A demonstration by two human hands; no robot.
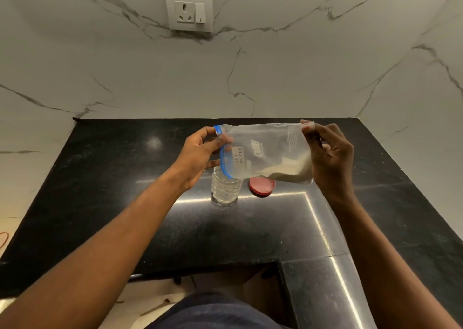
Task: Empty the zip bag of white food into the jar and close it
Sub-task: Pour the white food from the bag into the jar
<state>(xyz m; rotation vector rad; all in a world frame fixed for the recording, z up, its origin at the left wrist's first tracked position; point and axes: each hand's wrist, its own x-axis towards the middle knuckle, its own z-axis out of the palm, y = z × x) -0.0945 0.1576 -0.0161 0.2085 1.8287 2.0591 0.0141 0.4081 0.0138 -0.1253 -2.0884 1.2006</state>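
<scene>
A clear zip bag [265, 150] with a blue zip strip and a label reading "milk powder" is held sideways above the counter. White powder lies heaped in its lower right corner. My left hand [200, 155] pinches the zip end. My right hand [330, 158] grips the bag's bottom end. Just below the zip end stands an open clear glass jar [225, 188] on the counter. The red lid [262, 186] lies flat to the right of the jar, partly behind the bag.
The black stone counter [225, 228] runs back to a marble wall with a socket [189, 10]. Its front edge has a cut-out step at the lower middle. The marble side walls close in on both sides.
</scene>
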